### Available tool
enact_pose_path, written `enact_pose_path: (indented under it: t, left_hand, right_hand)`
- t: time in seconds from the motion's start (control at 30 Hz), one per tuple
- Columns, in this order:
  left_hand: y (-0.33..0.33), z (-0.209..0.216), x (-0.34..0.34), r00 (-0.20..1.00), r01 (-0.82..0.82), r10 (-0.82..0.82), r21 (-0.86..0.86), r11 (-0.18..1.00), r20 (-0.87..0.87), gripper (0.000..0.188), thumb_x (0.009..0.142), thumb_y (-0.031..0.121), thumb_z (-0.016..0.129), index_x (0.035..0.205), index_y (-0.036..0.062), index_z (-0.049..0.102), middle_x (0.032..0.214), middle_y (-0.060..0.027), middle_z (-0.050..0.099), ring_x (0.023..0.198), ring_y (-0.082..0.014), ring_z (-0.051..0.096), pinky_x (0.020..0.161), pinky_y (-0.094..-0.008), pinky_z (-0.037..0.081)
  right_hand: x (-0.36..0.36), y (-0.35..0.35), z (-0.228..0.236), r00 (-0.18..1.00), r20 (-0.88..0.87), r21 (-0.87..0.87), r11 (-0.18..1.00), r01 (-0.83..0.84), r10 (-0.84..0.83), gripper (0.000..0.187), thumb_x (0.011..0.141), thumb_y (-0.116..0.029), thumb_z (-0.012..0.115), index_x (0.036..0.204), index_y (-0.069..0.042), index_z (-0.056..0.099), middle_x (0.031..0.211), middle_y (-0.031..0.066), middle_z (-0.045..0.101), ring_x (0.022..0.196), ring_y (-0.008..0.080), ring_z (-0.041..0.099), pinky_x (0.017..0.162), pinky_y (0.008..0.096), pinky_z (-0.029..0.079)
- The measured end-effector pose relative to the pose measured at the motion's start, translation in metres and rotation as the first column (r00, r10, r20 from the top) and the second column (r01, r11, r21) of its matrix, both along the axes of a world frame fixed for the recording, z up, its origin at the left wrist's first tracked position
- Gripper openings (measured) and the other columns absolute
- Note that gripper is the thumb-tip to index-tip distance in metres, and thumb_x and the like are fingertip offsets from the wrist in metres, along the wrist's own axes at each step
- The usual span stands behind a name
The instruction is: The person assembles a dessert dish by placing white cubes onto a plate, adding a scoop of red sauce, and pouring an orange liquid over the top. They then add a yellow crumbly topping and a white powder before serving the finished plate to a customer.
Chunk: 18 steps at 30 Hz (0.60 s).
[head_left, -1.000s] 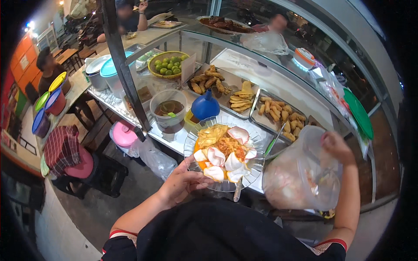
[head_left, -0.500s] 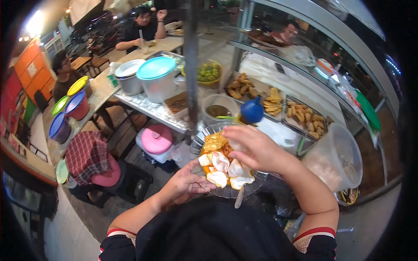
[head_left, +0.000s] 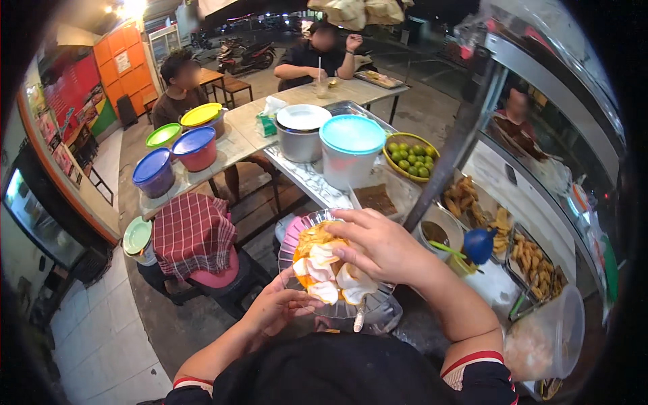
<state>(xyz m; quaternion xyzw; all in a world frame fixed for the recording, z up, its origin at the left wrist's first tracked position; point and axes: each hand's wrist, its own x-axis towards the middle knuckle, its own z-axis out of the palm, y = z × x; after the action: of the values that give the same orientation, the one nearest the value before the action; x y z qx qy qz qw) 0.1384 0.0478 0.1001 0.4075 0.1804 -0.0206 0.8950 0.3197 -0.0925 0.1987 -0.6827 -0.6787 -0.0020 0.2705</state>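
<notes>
My left hand [head_left: 278, 307] grips the near-left edge of a clear fluted glass plate [head_left: 337, 311], holding it in front of my body. On the plate lie several pale crackers [head_left: 322, 270] over orange sauce, with a yellow-brown fried piece [head_left: 314, 236] at the far side. A spoon handle [head_left: 359, 320] sticks out over the near rim. My right hand [head_left: 378, 243] reaches over the plate from the right, fingers apart and fingertips at the crackers and the fried piece. Its palm side is hidden, and I see nothing held in it.
Ahead stand a turquoise-lidded tub [head_left: 352, 135], a metal pot [head_left: 304, 145] and a yellow basket of green limes [head_left: 413, 160]. A metal post [head_left: 449, 162] rises right of centre. Fried-food trays [head_left: 533, 266] and a cracker tub [head_left: 543, 337] are right. Two people sit beyond the tables; another stands behind the glass.
The view has swung left, so the counter and trays sit further right. The plate has moved with my hands; my right hand's fingers now lie closer over the food.
</notes>
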Motion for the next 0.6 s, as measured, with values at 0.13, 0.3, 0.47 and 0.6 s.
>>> enact_pose_path:
  t: [0.13,0.3,0.47,0.6]
  left_hand:
    - [0.040,0.000,0.016,0.997,-0.073,0.073,0.015,0.997,0.013,0.060,0.081,-0.003,0.044,0.135,0.0109,0.021,0.111,-0.0177,0.053,0.091,-0.0284,0.061,0.071,-0.0294,0.053]
    - [0.095,0.004,0.052,0.990,-0.137,0.135,0.054,0.989,0.041,0.061,0.078,0.000,0.046,0.134,0.0107,0.024,0.111,-0.0171,0.053,0.087,-0.0291,0.062,0.067,-0.0294,0.054]
    - [0.144,0.021,0.086,0.988,-0.147,0.145,0.031,0.989,0.061,0.063,0.075,0.001,0.051,0.132,0.0113,0.027,0.112,-0.0159,0.053,0.088,-0.0301,0.062,0.069,-0.0296,0.055]
    - [0.182,0.038,0.120,0.996,-0.086,0.084,0.049,0.995,0.031,0.060,0.075,0.001,0.051,0.130,0.0108,0.030,0.111,-0.0157,0.054,0.089,-0.0294,0.062,0.069,-0.0300,0.055]
  right_hand:
    - [0.029,0.047,0.002,0.999,-0.027,0.150,0.988,0.045,-0.041,0.034,0.085,-0.028,0.052,0.108,-0.004,0.055,0.112,0.0179,0.053,0.101,0.0338,0.052,0.085,0.0380,0.043]
    - [0.096,0.091,-0.004,0.862,-0.482,0.342,0.873,0.348,-0.155,0.040,0.088,-0.032,0.048,0.114,-0.002,0.050,0.113,0.0143,0.054,0.103,0.0238,0.053,0.083,0.0337,0.043]
    - [0.146,0.112,-0.064,0.481,-0.871,0.216,0.805,0.552,-0.096,0.053,0.090,-0.037,0.044,0.131,-0.004,0.033,0.124,0.0106,0.044,0.109,0.0190,0.045,0.085,0.0340,0.042]
    - [0.146,0.132,-0.091,0.031,-0.997,0.077,0.901,0.426,0.071,0.061,0.089,-0.044,0.042,0.135,-0.008,0.026,0.128,0.0115,0.041,0.110,0.0198,0.046,0.085,0.0353,0.044]
